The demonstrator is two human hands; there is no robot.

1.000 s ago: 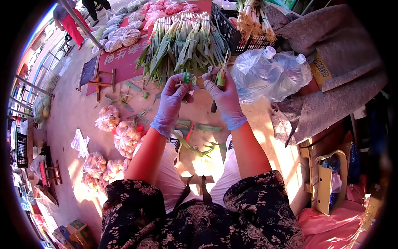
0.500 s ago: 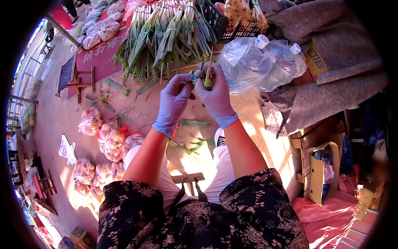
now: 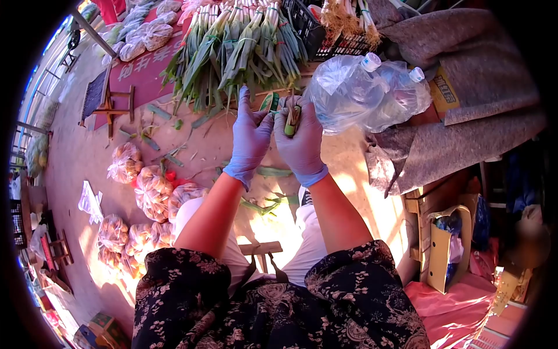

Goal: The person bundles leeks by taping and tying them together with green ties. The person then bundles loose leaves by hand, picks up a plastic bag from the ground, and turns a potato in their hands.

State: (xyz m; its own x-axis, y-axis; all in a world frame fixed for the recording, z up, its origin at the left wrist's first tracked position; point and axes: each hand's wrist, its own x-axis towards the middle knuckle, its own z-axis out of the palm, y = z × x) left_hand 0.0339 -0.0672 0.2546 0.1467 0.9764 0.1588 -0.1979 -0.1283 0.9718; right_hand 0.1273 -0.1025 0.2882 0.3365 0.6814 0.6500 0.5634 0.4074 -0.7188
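Observation:
My right hand (image 3: 300, 139), in a pale blue-purple glove, is closed around a small green and brown stalk-like piece (image 3: 292, 123); its exact kind is unclear. Beside it, my left hand (image 3: 251, 136), gloved alike, has its index finger stretched upward and its thumb bent toward the other hand. A short green strip with pale markings (image 3: 269, 102) stands between the two hands, seemingly pinched at its lower end by my left thumb and fingers. Just beyond my hands lie bundled leeks (image 3: 235, 49), white ends facing away and green leaves toward me.
Clear plastic bottles in a bag (image 3: 349, 90) stand right of my hands, near a grey blanket (image 3: 465, 116). A black crate (image 3: 308, 32) is behind. Bagged produce (image 3: 154, 195) and leaf scraps (image 3: 151, 143) lie on the floor at left, below a wooden folding stool (image 3: 110, 107).
My left index finger has straightened upward from a curled pinch, and more of the green strip shows. My right hand keeps its hold on the stalk-like piece, lowered slightly.

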